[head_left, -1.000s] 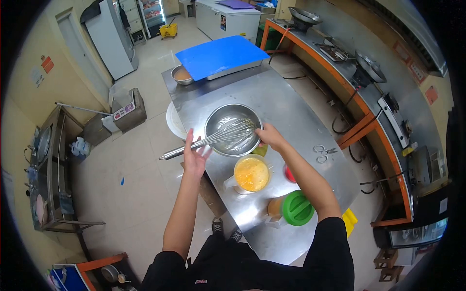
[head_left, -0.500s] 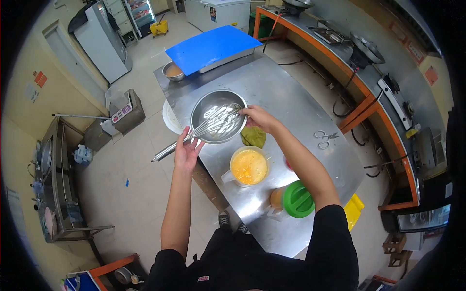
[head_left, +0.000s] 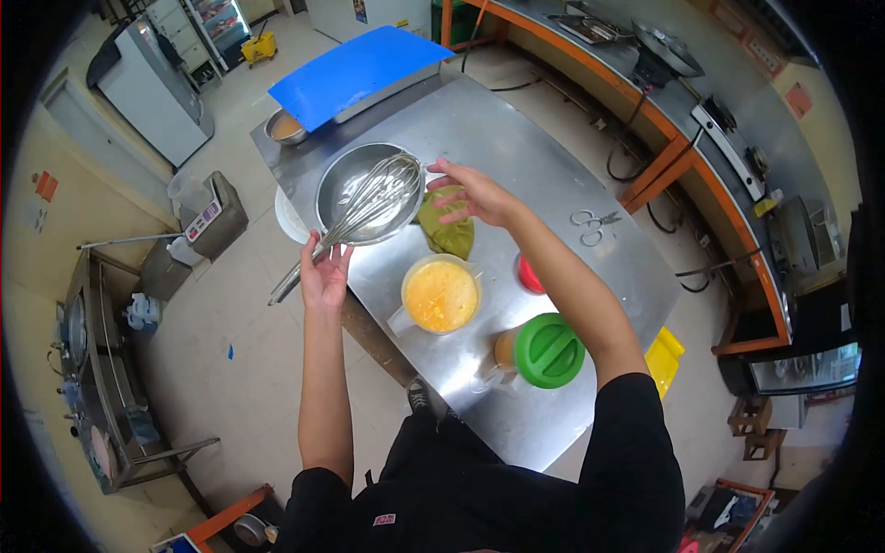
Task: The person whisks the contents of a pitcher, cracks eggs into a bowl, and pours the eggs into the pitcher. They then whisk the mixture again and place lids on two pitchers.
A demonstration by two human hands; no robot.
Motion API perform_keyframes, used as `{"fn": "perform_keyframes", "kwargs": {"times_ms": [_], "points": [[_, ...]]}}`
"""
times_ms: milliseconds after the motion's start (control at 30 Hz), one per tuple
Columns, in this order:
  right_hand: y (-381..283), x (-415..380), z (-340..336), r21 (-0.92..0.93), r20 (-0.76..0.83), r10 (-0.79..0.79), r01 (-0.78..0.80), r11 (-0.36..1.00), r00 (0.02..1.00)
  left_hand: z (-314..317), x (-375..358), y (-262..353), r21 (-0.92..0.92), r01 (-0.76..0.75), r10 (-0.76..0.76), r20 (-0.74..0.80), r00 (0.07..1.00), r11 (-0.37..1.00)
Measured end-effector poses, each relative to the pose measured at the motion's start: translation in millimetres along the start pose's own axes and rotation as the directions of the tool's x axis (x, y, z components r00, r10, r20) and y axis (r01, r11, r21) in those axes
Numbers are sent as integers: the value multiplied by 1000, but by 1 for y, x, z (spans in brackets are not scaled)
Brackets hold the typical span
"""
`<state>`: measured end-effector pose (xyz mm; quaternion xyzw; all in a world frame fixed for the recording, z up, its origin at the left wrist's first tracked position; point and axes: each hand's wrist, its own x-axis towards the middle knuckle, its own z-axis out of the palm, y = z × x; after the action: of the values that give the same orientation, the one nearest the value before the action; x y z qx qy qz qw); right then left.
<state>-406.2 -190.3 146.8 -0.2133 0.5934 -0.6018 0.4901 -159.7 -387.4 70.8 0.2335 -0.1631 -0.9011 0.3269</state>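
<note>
A metal whisk (head_left: 355, 210) slants across the steel mixing bowl (head_left: 334, 175), its wires over the bowl and its handle sticking out past the rim to the lower left. My left hand (head_left: 323, 276) is closed on the whisk's handle, beside the bowl's near rim. Just right of the bowl, my right hand (head_left: 475, 195) is open with its fingers spread and holds nothing. Beneath those fingers lies a crumpled olive-green cloth (head_left: 447, 229). Nearer me stands a pitcher of frothy yellow-orange liquid (head_left: 442, 295). Whether the bowl fully touches the table cannot be told.
The steel table (head_left: 516, 138) carries a green-lidded pitcher (head_left: 550, 350), a red item (head_left: 530, 275) partly behind my forearm, scissors (head_left: 593, 227) and a blue board (head_left: 359, 74) over a tray. A small bowl (head_left: 285, 127) sits at the far left corner. Burners (head_left: 728, 143) line the right counter.
My right hand has let go of the bowl's rim area and opened beside it. The whisk has tilted more upright in my left hand. The whole view has shifted slightly.
</note>
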Motion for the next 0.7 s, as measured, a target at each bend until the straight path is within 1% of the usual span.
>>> {"fn": "perform_keyframes", "kwargs": {"times_ms": [33, 100, 133, 167, 200, 267, 300, 400, 467, 500, 533, 600, 633, 700], "points": [[2, 3, -4, 34, -25, 46, -45, 998, 999, -1, 3, -2, -2, 10, -10, -7, 1000, 1000], [22, 12, -3, 123, -73, 144, -134, 983, 987, -26, 18, -16, 15, 7, -7, 7, 1000, 1000], [40, 26, -5, 121, -44, 151, -145, 982, 987, -32, 34, -21, 31, -3, 2, 40, 999, 1000], [58, 50, -11, 105, -15, 141, -139, 985, 990, -35, 38, -27, 21, 9, -10, 27, 1000, 1000], [66, 66, -14, 84, 19, 142, -143, 986, 990, -45, 48, -30, -2, 20, -21, -32, 999, 1000], [62, 76, -16, -112, -87, 175, -184, 977, 981, -59, 57, -34, -94, 11, -23, -124, 992, 996], [66, 77, -16, -199, -139, 196, -221, 955, 971, -71, 61, -35, -134, 1, -17, -124, 992, 991], [54, 70, -14, -406, -167, 93, -154, 901, 982, -105, 80, -39, -279, -27, -7, -119, 993, 960], [52, 70, -17, -462, -177, 74, -150, 874, 981, -123, 86, -46, -401, -45, 0, -110, 994, 915], [47, 75, -20, -497, -179, 54, -138, 857, 982, -127, 87, -48, -392, -87, 29, -151, 988, 916], [52, 86, -28, -564, -143, -14, -70, 823, 990, -124, 84, -48, -413, -124, 59, -167, 984, 902], [65, 103, -32, -675, -58, -134, 60, 735, 989, -126, 81, -47, -450, -195, 112, -205, 972, 871], [68, 110, -32, -745, -19, -153, 88, 662, 988, -128, 84, -46, -442, -219, 142, -202, 969, 870], [76, 121, -29, -857, 66, -171, 143, 495, 983, -129, 90, -46, -384, -317, 219, -279, 935, 867]]}}
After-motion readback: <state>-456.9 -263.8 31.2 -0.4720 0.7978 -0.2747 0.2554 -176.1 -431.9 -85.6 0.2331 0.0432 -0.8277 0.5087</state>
